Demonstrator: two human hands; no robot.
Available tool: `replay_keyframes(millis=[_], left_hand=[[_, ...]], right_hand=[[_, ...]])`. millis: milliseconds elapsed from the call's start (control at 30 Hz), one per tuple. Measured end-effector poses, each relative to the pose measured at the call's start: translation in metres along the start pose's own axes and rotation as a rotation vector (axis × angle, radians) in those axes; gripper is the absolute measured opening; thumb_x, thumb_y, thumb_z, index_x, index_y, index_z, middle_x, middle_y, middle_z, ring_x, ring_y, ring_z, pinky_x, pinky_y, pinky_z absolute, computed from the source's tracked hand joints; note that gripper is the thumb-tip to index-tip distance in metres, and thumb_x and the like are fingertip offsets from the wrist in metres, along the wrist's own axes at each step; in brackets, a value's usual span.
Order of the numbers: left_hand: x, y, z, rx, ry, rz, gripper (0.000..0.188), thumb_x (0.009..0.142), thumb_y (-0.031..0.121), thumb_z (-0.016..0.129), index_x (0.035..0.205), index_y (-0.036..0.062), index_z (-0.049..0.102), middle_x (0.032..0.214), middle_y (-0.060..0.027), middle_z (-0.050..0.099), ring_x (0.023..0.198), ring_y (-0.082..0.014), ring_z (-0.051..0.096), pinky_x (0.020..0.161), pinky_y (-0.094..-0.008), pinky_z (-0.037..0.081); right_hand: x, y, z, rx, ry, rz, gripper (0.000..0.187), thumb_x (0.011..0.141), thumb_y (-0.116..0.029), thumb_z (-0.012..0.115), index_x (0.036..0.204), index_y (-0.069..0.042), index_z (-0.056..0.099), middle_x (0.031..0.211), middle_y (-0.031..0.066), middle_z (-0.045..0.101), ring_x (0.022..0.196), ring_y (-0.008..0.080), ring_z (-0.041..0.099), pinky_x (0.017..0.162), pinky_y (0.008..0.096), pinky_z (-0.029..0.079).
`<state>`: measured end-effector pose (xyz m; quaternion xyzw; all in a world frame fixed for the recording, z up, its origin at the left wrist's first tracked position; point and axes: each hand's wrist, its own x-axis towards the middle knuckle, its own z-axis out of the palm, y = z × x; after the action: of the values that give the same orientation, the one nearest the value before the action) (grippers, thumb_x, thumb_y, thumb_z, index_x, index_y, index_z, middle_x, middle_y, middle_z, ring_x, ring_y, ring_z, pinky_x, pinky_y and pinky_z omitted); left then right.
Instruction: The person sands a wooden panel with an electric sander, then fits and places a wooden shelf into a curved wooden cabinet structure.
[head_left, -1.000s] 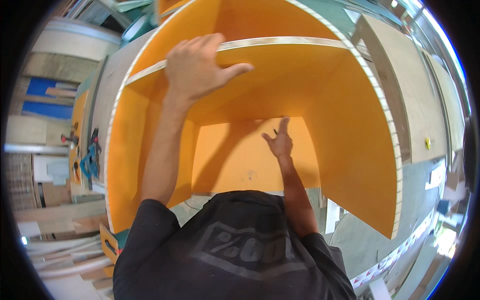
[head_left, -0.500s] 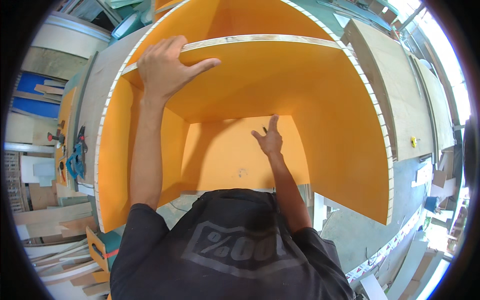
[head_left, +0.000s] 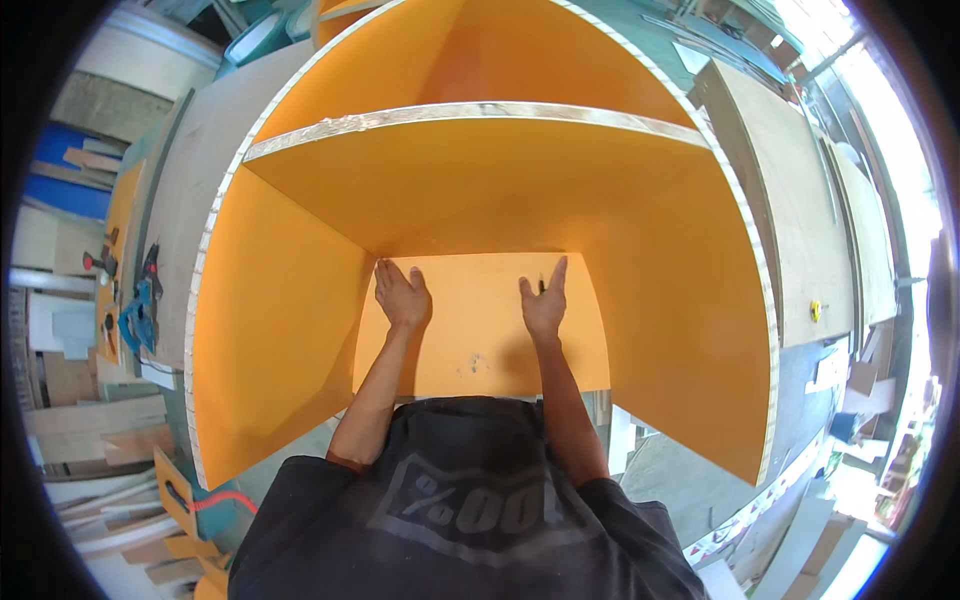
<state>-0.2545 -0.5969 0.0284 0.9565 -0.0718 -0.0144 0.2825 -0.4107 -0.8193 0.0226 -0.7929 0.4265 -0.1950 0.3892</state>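
Observation:
An orange cabinet carcass [head_left: 680,300] stands open before me, its pale raw edges exposed and a divider panel [head_left: 480,180] running across it. Both my arms reach deep inside, over the light orange bottom panel [head_left: 470,330]. My left hand [head_left: 403,297] lies near the left corner where that panel meets the divider, fingers stretched and nothing in them. Close to the right corner is my right hand [head_left: 543,308], its fingers extended upward. A small dark pen-like stick [head_left: 542,285] shows between its thumb and forefinger; the rest of it is hidden.
Wooden boards [head_left: 790,210] stand to the right, with a yellow tape measure [head_left: 816,311] on them. At the left, a blue tool [head_left: 140,315] rests on a bench beside a red-and-black tool [head_left: 100,262]. Offcuts [head_left: 110,430] are stacked at the lower left.
My left hand has let go of the divider's raw edge and come down inside the cabinet to the left corner. The right hand stays near the right corner. The view has shifted slightly.

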Motion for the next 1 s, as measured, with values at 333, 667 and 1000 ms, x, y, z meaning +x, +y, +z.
replay_keyframes(millis=[333,667,1000], left_hand=[[-0.008,0.038,0.052,0.445,0.147,-0.079,0.082,0.107,0.053,0.051,0.161,-0.0059,0.032,0.167,-0.0303,0.03,0.157,-0.0433,0.024,0.126,-0.0584,0.022],[-0.029,0.034,0.054,0.48,0.034,-0.089,0.085,0.1,0.05,0.06,0.159,-0.0046,0.034,0.162,-0.0298,0.034,0.153,-0.0431,0.029,0.124,-0.0565,0.026],[-0.033,0.033,0.044,0.461,0.002,-0.086,0.088,0.092,0.048,0.069,0.157,-0.0032,0.037,0.157,-0.0292,0.038,0.148,-0.043,0.034,0.122,-0.0545,0.03]], right_hand=[[0.037,0.031,-0.02,0.71,0.102,0.471,0.048,0.103,-0.018,0.07,0.144,0.002,0.056,0.118,0.01,0.068,0.063,0.0083,0.05,0.054,0.0261,0.045],[0.025,0.034,-0.015,0.79,0.172,0.622,0.048,0.104,-0.019,0.07,0.145,0.001,0.056,0.116,0.0089,0.068,0.061,0.007,0.05,0.051,0.0248,0.043],[0.03,0.019,-0.024,0.763,0.202,0.6,0.047,0.104,-0.021,0.069,0.145,-0.001,0.056,0.113,0.0078,0.069,0.059,0.0056,0.049,0.048,0.0234,0.041]])
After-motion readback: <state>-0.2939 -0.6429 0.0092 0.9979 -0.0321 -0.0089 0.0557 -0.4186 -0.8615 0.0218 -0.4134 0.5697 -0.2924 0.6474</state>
